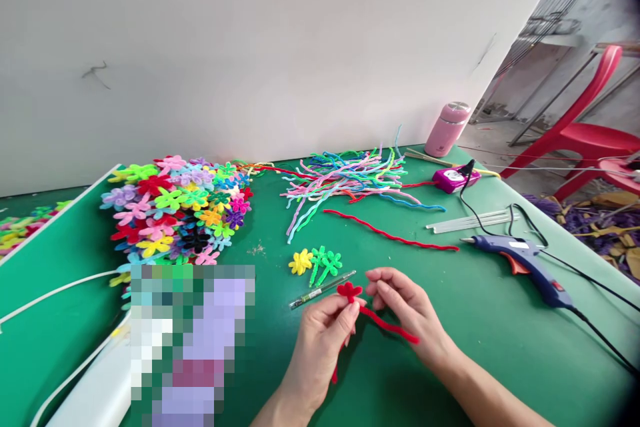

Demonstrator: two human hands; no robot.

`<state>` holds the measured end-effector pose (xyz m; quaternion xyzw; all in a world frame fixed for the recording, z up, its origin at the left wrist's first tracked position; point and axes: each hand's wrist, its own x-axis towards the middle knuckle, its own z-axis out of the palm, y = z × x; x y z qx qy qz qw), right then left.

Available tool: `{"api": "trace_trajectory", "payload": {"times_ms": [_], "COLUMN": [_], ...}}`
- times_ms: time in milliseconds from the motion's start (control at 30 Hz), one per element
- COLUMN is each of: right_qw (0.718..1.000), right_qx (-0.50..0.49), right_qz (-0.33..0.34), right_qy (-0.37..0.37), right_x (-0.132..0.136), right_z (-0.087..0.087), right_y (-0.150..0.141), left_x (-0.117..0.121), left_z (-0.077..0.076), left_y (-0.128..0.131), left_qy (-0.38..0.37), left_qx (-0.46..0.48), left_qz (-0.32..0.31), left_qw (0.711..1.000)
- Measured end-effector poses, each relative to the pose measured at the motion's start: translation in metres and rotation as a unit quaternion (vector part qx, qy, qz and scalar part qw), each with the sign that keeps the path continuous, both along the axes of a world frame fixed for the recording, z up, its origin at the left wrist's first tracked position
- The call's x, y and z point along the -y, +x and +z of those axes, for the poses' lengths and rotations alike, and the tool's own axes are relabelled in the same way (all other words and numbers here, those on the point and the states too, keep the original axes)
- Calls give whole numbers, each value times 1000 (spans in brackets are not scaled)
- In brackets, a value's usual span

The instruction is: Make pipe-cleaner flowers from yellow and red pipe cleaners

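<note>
My left hand [327,327] pinches a red pipe cleaner [387,324] just below its looped, flower-shaped head [349,291]. One loose tail of it runs right, beneath my right hand, and another red end hangs below my left palm. My right hand [397,297] is beside the red petals with thumb and fingers curled together; whether anything is between them is hidden. A clear tube-like pen [320,290] lies just beyond my left hand. Behind it are a yellow pipe-cleaner flower [301,262] and green ones [327,263]. A straight red pipe cleaner [393,235] lies farther back.
Many coloured pipe-cleaner flowers [170,210] are heaped at left. A tangle of loose pipe cleaners [350,177] lies at the back. At right are a blue glue gun [523,263] with cord, glue sticks [470,221], a magenta device [455,178] and a pink flask [447,129].
</note>
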<state>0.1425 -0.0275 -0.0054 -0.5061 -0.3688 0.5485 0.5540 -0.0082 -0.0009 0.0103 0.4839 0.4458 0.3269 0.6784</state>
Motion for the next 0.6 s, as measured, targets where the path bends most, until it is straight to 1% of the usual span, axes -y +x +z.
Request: {"api": "trace_trajectory", "payload": {"times_ms": [33,100,167,233,300,367,500,600], "right_qw": [1000,998,995,994,994,993,985,986], "right_qx": [7,7,-3,-13,-33,-73,-150,-144], "right_qz": [10,58,100,109,100,96,90,79], "right_qy": [0,7,15,14,8,-3,-13,-4], "right_x": [-1,-1,-2,-2,-2,-1,3,3], "right_z": [1,4,7,9,11,10,4,2], "right_y": [2,4,2,-1,-4,-6,-10,-12], "left_x": [1,2,3,4,4,4,7,9], "left_z": [1,3,3,4,5,5,1,-5], "left_y": [1,3,5,6,7,6,6,7], "left_qy": [17,56,85,86,54,10,-66,-97], "left_qx": [-25,-60,-69,-60,-45,-17,81,125], "left_qz": [-12,-32,-54,-75,-84,-86,-107,-108], "left_qw": [999,996,993,992,994,996,989,982]}}
